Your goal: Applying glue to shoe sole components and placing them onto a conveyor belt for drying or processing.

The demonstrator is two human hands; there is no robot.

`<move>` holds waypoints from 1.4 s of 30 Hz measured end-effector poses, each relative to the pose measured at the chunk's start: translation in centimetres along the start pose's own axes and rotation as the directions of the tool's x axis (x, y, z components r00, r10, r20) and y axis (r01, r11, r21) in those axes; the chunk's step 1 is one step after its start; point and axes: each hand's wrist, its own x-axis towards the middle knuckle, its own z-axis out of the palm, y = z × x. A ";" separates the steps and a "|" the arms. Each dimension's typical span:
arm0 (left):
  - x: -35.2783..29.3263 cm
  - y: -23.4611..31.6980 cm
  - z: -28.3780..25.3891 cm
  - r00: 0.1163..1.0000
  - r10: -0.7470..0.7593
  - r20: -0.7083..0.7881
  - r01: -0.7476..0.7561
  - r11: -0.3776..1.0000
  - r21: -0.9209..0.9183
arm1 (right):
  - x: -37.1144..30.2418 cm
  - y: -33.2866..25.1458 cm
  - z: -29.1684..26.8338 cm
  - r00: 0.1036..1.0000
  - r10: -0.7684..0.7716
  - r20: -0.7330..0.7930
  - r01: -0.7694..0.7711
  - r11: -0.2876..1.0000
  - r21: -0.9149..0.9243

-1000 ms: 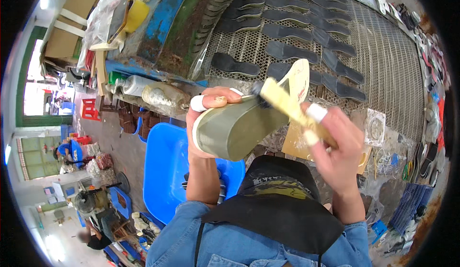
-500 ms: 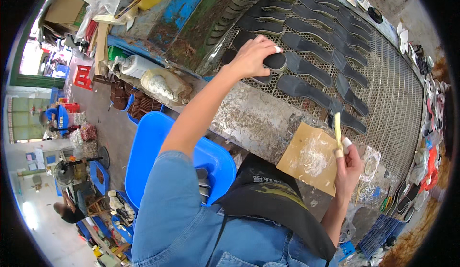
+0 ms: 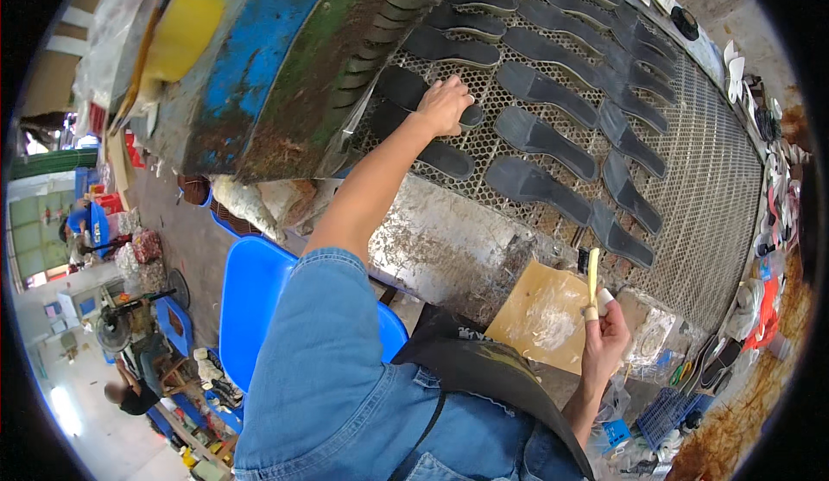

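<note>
My left hand (image 3: pixel 447 105) reaches out over the metal mesh (image 3: pixel 691 161). Its fingers are closed around a black shoe sole (image 3: pixel 472 117), whose rounded end shows past the fingertips. Part of that sole is hidden under the hand. Another dark sole (image 3: pixel 449 160) lies just nearer to me. My right hand (image 3: pixel 607 334), with white covers on some fingertips, pinches the pale yellow handle of a brush (image 3: pixel 593 275). The brush's dark bristles point up and left, above a tan board (image 3: pixel 544 317) smeared with whitish residue.
Several black soles (image 3: pixel 540 131) lie in rows across the mesh. A rusty blue and green machine housing (image 3: pixel 268 75) stands at the left of the mesh. Below my left arm is a blue plastic tub (image 3: pixel 250 300). A blue basket (image 3: pixel 669 416) sits at the lower right.
My left hand has moved left and slightly down with the sole, now low over the mesh. The right hand with the brush has shifted a little down and left. The view has turned slightly.
</note>
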 end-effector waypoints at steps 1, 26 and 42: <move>0.2 -0.5 0.8 1.000 0.015 -0.019 -0.015 1.000 0.001 | 0.6 0.0 0.2 1.000 0.003 0.009 -0.003 1.000 -0.012; 9.6 -3.0 -4.2 0.929 -0.079 -0.362 0.070 0.997 -0.037 | 2.1 0.3 0.1 0.992 0.075 -0.097 -0.080 0.996 -0.042; -14.9 15.4 -17.5 0.782 -0.052 -0.622 -0.576 -0.444 -0.686 | -5.6 -9.7 -5.5 0.872 -0.441 -0.214 0.474 0.870 0.138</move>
